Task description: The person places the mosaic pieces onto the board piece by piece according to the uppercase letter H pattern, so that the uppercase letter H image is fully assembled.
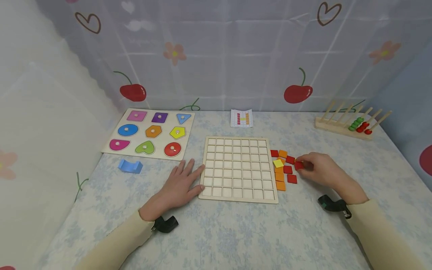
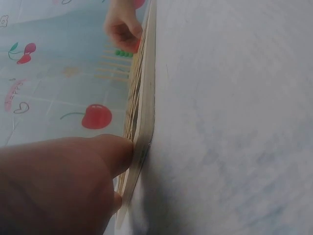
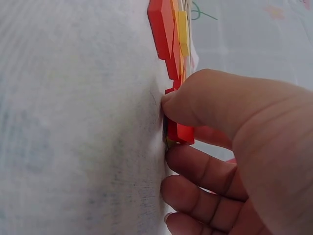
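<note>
A pale wooden grid board (image 1: 237, 169) lies on the table. My left hand (image 1: 180, 186), fingers spread, rests at its left edge, with the thumb touching the frame. To the right of the board my right hand (image 1: 318, 169) pinches a red square tile (image 3: 185, 133) between thumb and fingers, close to the tabletop. Under that tile another red piece and a sliver of yellow show, mostly hidden by the fingers. Beside the board lie several loose red tiles (image 1: 291, 179) and orange tiles (image 1: 280, 186), and a yellow tile (image 1: 278, 163) sits tilted on top of them.
A printed pattern card (image 1: 241, 118) lies behind the board. At the back left is a shape puzzle board (image 1: 156, 141) with knobbed pieces, a blue curved block (image 1: 130, 166) in front of it. A wooden peg stand (image 1: 344, 128) with green and red beads stands back right.
</note>
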Demonstrator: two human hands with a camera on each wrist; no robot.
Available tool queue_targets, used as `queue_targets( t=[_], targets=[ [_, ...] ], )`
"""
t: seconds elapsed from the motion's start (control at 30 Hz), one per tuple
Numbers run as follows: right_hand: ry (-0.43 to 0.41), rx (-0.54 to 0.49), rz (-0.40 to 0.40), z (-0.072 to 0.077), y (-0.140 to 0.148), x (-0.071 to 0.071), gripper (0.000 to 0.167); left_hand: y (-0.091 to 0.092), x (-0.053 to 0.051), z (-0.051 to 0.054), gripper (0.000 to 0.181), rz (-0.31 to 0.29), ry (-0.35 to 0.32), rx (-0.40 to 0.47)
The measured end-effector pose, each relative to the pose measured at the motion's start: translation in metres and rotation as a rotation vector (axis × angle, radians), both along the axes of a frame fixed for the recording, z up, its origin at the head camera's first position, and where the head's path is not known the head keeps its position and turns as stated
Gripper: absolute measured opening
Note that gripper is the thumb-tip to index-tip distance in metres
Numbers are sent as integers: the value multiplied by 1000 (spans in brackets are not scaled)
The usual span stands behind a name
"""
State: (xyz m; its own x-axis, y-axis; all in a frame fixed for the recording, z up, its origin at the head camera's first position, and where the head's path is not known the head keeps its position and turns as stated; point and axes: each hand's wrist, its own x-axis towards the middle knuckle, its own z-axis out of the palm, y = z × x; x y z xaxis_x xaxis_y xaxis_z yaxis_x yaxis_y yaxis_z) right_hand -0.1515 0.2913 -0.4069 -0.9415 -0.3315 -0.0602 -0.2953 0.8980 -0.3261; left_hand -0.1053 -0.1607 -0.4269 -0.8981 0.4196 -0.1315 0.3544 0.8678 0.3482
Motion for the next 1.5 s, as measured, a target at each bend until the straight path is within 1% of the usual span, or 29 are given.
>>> queue_targets(
  t=[0.27,0.47,0.8,0.93,1.03,1.27,1.5],
  targets=[
    [-11,9,9,0,-1,-2,33,0,0,2,67,0,-2,-1],
    [1,11,27,0,0,-1,31,0,1,2,66,-5,1,13],
    [-3,-3,26,0,2,1,31,1,1,2,66,-16,-2,14],
    [15,-1,38,1,2,0,30,1,1,2,66,-13,3,12],
    [29,2,47,2,1,-2,29,1,1,3,66,-7,6,12],
    [26,-3,38,9,-4,-7,28,1,2,4,66,-6,-5,26],
    [92,-30,86,19,-24,-17,24,1,2,5,66,-7,1,22]
  ],
)
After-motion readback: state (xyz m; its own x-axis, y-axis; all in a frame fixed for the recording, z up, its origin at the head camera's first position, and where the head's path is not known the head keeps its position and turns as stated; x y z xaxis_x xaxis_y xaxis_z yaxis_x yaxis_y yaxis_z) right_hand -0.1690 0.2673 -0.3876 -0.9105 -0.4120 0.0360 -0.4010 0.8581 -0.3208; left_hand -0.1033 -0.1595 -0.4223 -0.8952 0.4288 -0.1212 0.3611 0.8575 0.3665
